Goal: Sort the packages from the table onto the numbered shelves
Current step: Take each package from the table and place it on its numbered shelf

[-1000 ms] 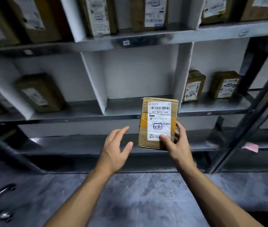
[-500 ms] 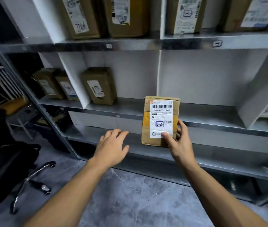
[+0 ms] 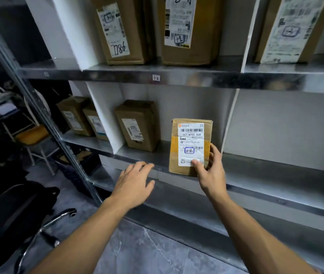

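1. Currently the package [image 3: 190, 143], a brown carton with "2-2" boxed on its white label, is held upright with its long axis vertical, its lower end at the front edge of the middle shelf [image 3: 265, 171]; I cannot tell whether it touches that edge
2. The right hand [image 3: 211, 173] grips its lower right corner, thumb pressed on the label face and fingers curled round the right side
3. The left hand [image 3: 133, 186] hovers palm down, left of the package and clear of it, fingers loosely spread and holding nothing
4. Straight beyond the package lies the bay under the "1-2" tag [image 3: 156, 77]; a standing box [image 3: 137, 125] fills that bay's left part beside the white divider [image 3: 105, 115], with bare shelf to its right
5. Judging from this, the coming move is a forward push by the right hand into that gap, with the carton kept upright
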Tool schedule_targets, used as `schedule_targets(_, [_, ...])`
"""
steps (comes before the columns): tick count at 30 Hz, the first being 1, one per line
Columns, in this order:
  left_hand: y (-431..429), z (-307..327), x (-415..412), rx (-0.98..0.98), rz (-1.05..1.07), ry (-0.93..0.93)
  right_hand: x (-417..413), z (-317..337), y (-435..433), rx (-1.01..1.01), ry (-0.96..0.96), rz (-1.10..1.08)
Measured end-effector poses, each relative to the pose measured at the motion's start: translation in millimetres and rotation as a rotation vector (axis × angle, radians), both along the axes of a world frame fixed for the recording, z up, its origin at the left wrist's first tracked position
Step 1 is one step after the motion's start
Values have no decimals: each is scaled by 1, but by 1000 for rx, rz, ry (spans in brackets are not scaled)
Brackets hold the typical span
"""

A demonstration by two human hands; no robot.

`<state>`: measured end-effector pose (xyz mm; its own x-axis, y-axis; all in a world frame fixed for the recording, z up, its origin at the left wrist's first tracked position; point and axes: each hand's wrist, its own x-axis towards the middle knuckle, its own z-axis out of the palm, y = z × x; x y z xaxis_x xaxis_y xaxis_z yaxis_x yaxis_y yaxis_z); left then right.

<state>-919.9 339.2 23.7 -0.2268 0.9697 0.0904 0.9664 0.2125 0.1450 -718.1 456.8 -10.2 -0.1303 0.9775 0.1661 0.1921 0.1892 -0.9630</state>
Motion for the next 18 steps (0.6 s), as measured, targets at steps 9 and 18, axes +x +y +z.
schedule_targets(9, [96,-10,-31,-29,0,-31,-39,-19,95,-161,-101,-10])
schedule_targets(18, [140,-29,-45,-46,-41,-83,-54,-51,128,-259,-91,1])
